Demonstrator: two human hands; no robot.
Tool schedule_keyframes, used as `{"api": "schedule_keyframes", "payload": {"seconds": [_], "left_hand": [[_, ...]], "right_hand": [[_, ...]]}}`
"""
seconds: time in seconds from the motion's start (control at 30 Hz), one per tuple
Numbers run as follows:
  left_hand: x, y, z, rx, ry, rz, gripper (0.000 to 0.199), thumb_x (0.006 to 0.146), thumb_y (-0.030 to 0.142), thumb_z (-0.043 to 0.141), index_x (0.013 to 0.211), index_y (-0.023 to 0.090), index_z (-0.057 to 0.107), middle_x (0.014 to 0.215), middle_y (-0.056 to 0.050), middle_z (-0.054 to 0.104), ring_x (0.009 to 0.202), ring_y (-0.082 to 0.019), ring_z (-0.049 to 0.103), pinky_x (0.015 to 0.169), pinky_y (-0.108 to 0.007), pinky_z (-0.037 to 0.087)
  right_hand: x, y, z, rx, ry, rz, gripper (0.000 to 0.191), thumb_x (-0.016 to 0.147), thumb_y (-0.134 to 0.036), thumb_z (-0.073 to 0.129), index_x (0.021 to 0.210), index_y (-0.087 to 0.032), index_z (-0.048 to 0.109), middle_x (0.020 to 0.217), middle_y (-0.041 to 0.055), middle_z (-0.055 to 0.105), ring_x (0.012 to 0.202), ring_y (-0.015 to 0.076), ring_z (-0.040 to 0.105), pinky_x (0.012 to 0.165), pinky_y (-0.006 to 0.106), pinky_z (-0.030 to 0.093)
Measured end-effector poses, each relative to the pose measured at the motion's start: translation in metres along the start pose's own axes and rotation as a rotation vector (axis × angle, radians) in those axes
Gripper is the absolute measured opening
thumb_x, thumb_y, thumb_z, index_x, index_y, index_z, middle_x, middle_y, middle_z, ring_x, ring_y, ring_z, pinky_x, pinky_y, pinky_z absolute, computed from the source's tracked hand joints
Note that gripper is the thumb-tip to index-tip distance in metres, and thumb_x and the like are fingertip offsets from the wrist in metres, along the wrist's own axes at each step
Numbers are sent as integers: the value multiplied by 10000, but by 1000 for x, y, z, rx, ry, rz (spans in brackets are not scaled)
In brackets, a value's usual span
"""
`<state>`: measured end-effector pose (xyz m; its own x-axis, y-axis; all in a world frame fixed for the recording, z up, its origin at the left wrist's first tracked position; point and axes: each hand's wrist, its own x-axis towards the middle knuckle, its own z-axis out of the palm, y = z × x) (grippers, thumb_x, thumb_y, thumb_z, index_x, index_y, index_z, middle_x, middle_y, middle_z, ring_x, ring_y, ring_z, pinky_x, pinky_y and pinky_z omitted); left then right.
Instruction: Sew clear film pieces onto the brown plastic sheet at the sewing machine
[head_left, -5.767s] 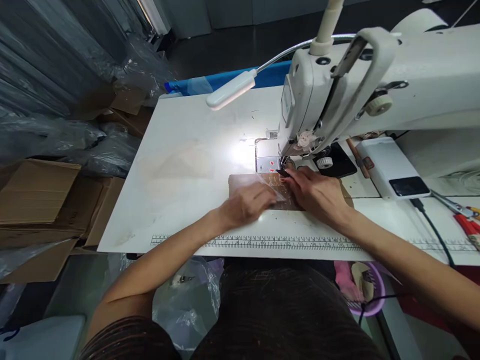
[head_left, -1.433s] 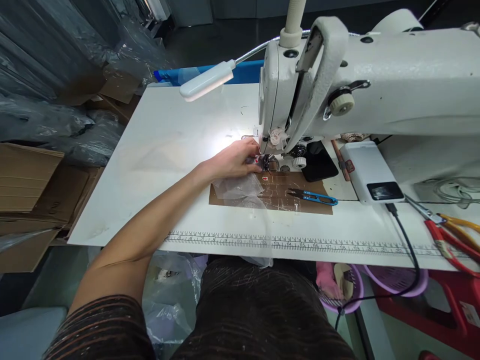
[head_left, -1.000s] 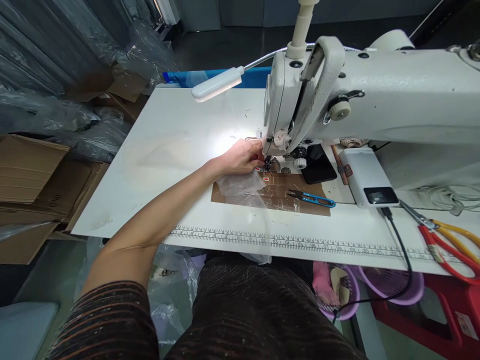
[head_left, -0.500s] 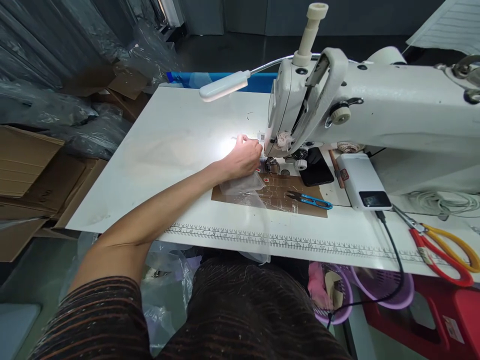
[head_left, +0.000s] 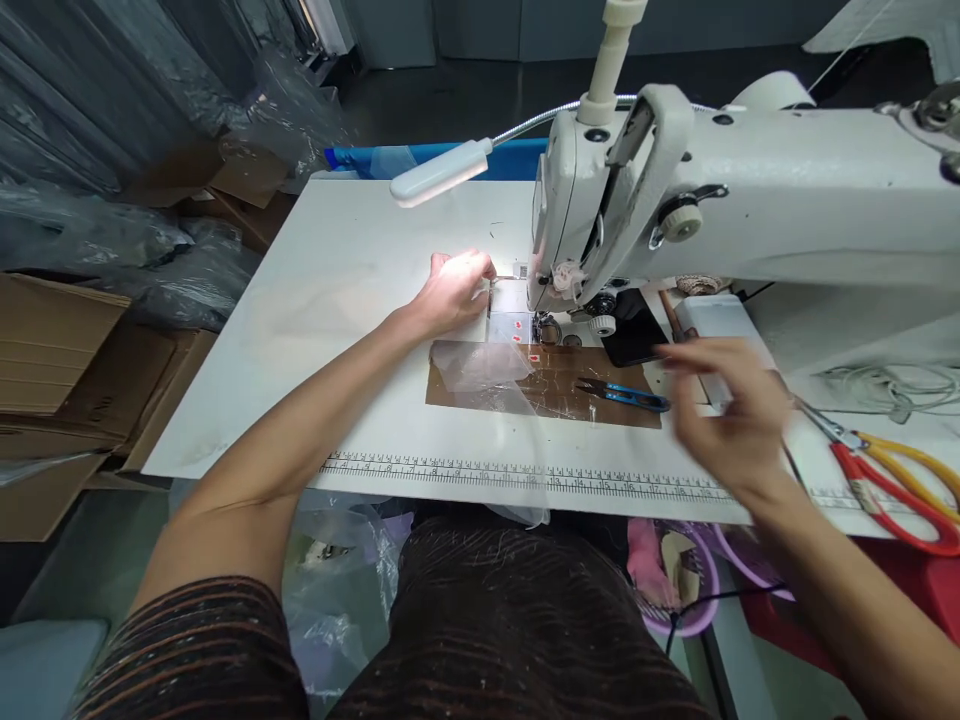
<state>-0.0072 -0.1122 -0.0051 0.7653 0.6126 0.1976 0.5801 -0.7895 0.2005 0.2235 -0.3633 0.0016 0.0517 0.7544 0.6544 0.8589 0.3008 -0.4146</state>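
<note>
My left hand is at the left of the sewing machine's needle area, beside the metal bed plate. Its fingers are curled together; anything between them is too small or hidden to make out. A sheer white fabric piece lies on the brown board in front of the needle, trailing over the table's front edge. My right hand is in the air to the right of the blue thread snips, apart from them and smeared by motion. The presser foot shows no fabric under it.
The white sewing machine fills the right side, with a lamp at its left. Near its base are a black phone and a white power bank. Orange-and-red scissors lie at the right. A printed ruler runs along the front edge.
My left hand has moved left, away from the needle, uncovering the bed plate. My right hand has come into view from the right, over the table. The view has shifted slightly.
</note>
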Motion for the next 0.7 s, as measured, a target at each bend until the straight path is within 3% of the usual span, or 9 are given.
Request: {"api": "schedule_keyframes", "payload": {"seconds": [0.1, 0.2, 0.3, 0.4, 0.53, 0.7], "left_hand": [[-16, 13, -13, 58, 40, 79, 263, 845, 77, 458, 1018, 166, 635, 1137, -125, 674, 1080, -283, 604, 969, -486, 368], [-39, 33, -17, 100, 23, 145, 235, 911, 107, 434, 973, 173, 650, 1111, -110, 697, 979, -257, 622, 943, -495, 378], [-61, 53, -9, 107, -67, 213, 264, 999, 231, 415, 1020, 164, 669, 1108, -112, 715, 962, -259, 632, 903, -473, 414], [-71, 62, 3, 123, -116, 245, 368, 1039, 360, 388, 1227, 147, 622, 1350, -153, 628, 1134, -316, 606, 948, -505, 425], [-56, 53, 11, 121, -137, 286, 421, 1047, 320, 331, 1355, 133, 549, 1435, -170, 562, 1300, -343, 522, 1041, -554, 387], [-31, 37, 16, 107, -102, 356, 426, 1026, 314, 353, 1313, 121, 603, 1263, -174, 657, 1199, -346, 581, 1060, -605, 360]], "right_hand": [[-3, -20, 54, 62, -259, -77, 374, 959, -163, 490, 1314, -137, 605, 1163, 165, 657, 1006, 256, 646, 817, 403, 571], [2, -28, 82, -23, -402, -124, 372, 959, -157, 458, 1278, -122, 646, 1150, 170, 655, 1027, 287, 607, 867, 461, 535], [6, -28, 83, -138, -464, -175, 319, 968, -156, 458, 1172, -138, 702, 1129, 169, 645, 1023, 294, 570, 872, 462, 493], [6, -30, 77, -248, -485, -152, 315, 972, -164, 478, 1208, -147, 687, 1143, 172, 624, 1028, 301, 544, 868, 455, 465], [10, -33, 81, -355, -510, -67, 355, 956, -154, 477, 1266, -129, 646, 1112, 179, 597, 1008, 308, 518, 854, 439, 447], [18, -32, 89, -400, -521, 12, 340, 994, -213, 429, 1244, -129, 644, 1084, 180, 573, 977, 302, 497, 822, 411, 435]]}}
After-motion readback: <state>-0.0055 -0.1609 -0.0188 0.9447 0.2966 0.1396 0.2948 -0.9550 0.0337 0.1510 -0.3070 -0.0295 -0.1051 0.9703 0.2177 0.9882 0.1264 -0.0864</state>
